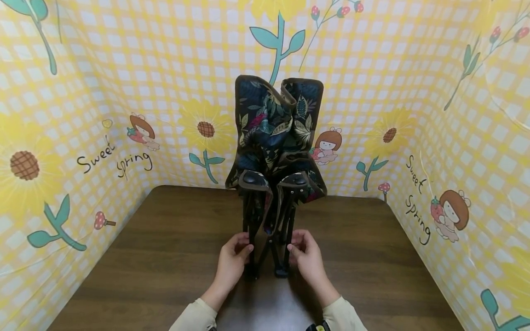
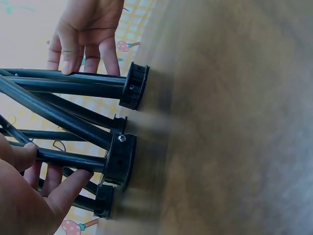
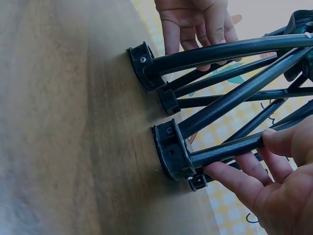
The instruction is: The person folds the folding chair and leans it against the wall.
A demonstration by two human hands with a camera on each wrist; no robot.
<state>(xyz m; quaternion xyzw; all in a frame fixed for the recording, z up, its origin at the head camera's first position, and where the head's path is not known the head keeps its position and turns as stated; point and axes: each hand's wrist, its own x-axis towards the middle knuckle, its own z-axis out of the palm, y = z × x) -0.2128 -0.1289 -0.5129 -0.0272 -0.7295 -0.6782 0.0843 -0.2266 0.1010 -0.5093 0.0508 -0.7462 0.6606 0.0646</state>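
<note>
A folding camp chair (image 1: pixel 269 124) stands upright on the wooden table, mostly folded, its dark floral fabric bunched above black tubular legs. My left hand (image 1: pixel 233 259) holds the near left leg low down, thumb on one side and fingers on the other. On the opposite side, my right hand (image 1: pixel 308 259) pinches the near right leg at about the same height. Black plastic feet (image 2: pixel 120 159) cap the crossed tubes close to the left fingers in the left wrist view. Another foot (image 3: pixel 172 149) shows near the right fingers in the right wrist view.
The brown wooden tabletop (image 1: pixel 174 239) spreads under and around the chair. A yellow checked cloth (image 1: pixel 360 59) with sunflowers and cartoon figures hangs behind it and along both sides.
</note>
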